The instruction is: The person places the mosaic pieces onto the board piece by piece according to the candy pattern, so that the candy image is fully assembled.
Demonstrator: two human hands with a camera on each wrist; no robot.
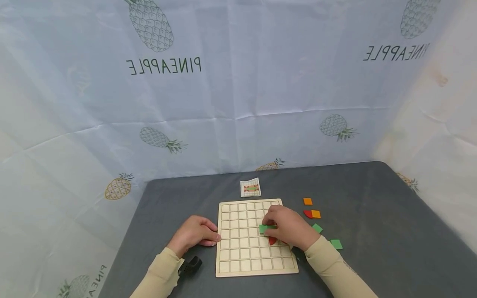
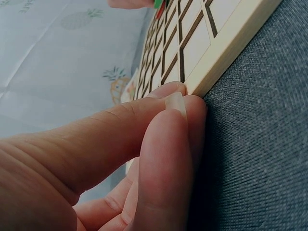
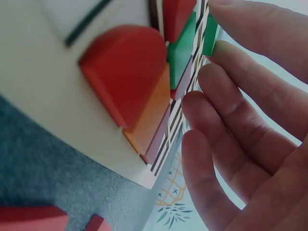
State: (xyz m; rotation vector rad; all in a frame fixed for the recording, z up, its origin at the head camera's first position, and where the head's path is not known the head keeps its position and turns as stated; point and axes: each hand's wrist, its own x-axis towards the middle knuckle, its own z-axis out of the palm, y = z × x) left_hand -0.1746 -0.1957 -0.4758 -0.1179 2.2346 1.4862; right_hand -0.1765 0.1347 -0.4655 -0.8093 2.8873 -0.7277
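On the grey table lies a wooden grid board (image 1: 244, 242) with square cells. My left hand (image 1: 196, 232) rests at its left side, the fingertips (image 2: 168, 154) touching the edge. Over the board's right half, my right hand (image 1: 288, 225) pinches a green tile (image 3: 210, 36) between thumb and index finger, close to the grid. Under this hand, a red quarter-round piece (image 3: 127, 72), an orange piece (image 3: 151, 113) and another green piece (image 3: 179, 57) sit in the cells. The hand hides part of these in the head view.
A small pattern card (image 1: 251, 188) lies behind the board. To the right are orange squares (image 1: 307, 201), a red piece (image 1: 308, 214) and green tiles (image 1: 336, 244). A black strap-like object (image 1: 191, 265) is by the left wrist. Pineapple-print curtains (image 1: 238, 82) surround the table.
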